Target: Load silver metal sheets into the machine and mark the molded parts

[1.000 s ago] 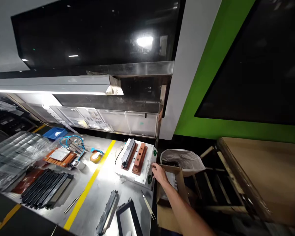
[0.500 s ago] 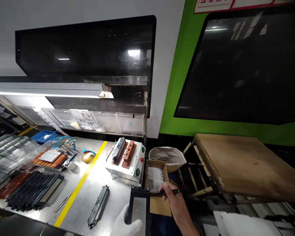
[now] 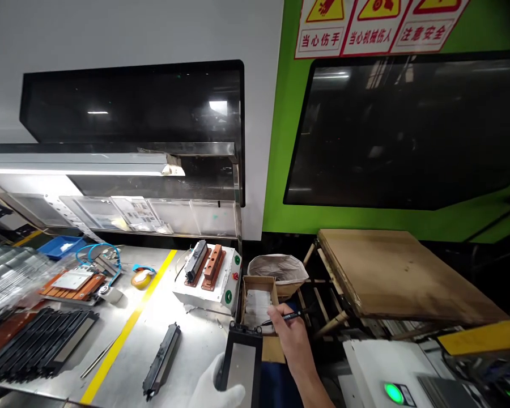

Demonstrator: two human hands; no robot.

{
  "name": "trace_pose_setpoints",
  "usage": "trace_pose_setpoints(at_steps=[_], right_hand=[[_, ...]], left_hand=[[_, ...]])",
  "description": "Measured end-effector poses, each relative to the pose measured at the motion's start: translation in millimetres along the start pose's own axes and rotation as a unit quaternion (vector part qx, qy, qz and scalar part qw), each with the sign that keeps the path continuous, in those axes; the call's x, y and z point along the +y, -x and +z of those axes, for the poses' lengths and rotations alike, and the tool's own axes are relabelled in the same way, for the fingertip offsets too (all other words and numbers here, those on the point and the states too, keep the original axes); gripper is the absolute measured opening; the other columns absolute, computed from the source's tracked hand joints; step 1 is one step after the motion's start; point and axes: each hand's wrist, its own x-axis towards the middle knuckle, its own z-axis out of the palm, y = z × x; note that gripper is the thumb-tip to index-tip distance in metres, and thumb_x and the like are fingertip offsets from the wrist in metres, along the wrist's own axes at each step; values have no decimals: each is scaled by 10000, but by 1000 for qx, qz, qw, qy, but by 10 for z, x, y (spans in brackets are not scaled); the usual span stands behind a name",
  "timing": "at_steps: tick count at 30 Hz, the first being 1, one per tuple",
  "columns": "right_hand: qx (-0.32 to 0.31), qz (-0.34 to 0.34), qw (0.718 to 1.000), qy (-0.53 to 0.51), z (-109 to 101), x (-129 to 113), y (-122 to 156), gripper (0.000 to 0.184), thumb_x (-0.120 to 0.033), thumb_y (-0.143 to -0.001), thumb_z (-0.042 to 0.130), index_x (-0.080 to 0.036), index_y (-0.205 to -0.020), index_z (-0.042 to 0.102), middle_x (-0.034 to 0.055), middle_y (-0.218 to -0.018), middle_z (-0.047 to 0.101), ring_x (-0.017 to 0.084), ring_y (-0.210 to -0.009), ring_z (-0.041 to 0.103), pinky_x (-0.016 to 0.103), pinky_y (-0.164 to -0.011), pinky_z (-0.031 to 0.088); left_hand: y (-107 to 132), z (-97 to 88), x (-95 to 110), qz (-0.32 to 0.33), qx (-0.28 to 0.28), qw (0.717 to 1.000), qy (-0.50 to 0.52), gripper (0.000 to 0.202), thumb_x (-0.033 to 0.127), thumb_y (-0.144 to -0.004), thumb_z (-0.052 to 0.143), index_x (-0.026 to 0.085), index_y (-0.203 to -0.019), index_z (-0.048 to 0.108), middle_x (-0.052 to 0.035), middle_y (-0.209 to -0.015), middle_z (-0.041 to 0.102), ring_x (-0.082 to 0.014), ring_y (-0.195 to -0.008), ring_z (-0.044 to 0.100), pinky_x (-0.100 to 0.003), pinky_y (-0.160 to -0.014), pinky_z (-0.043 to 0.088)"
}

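Two hands at the metal workbench's [image 3: 153, 340] near edge. White-gloved left hand [image 3: 221, 385] grips a black rectangular frame with a grey panel [image 3: 240, 365] by its lower left side, frame upright and leaning slightly, at the bench's front right corner. Bare right hand [image 3: 291, 334] pinches a thin black pen-like tool [image 3: 283, 318], its tip just above the frame's top edge. Open cardboard box [image 3: 259, 297] just behind. White fixture box with copper-coloured blocks [image 3: 206, 277] further back. Long black strip part [image 3: 161, 360] lies left of the frame.
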Motion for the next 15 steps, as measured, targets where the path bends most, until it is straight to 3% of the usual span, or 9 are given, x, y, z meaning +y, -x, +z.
trace_pose_setpoints(at_steps=[3, 5, 11, 15], right_hand=[[-59, -29, 998, -22, 35, 2, 15, 435, -618, -849, 646, -202, -724, 632, 22, -735, 618, 182, -718, 559, 268, -670, 458], [-83, -40, 995, -28, 75, 13, 11, 424, -609, -832, 669, -198, -731, 650, 51, -829, 675, 204, -801, 607, 280, -721, 484], [-101, -16, 995, -3, 146, 2, 27, 417, -599, -855, 649, -193, -759, 666, 2, -692, 592, 165, -678, 531, 264, -637, 440], [6, 6, 1000, 0, 97, -20, 78, 441, -633, -860, 623, -202, -766, 646, -37, -576, 457, 143, -560, 427, 253, -523, 372]], left_hand=[[43, 44, 11, 2, -9, 1000, -15, 564, 306, -602, 666, 148, -1142, 641, -76, -1039, 800, -328, -1041, 712, -417, -935, 546], [59, 82, 9, 5, -12, 1000, -25, 549, 265, -586, 634, 153, -1123, 643, -64, -1022, 795, -318, -1021, 710, -404, -914, 545], [97, 178, 13, 6, -40, 999, -31, 540, 191, -573, 594, 154, -1110, 636, -49, -972, 778, -306, -997, 703, -407, -915, 532], [100, 152, -15, 7, -42, 999, -25, 544, 167, -598, 623, 169, -1141, 637, -53, -1012, 791, -318, -1035, 709, -420, -937, 545]])
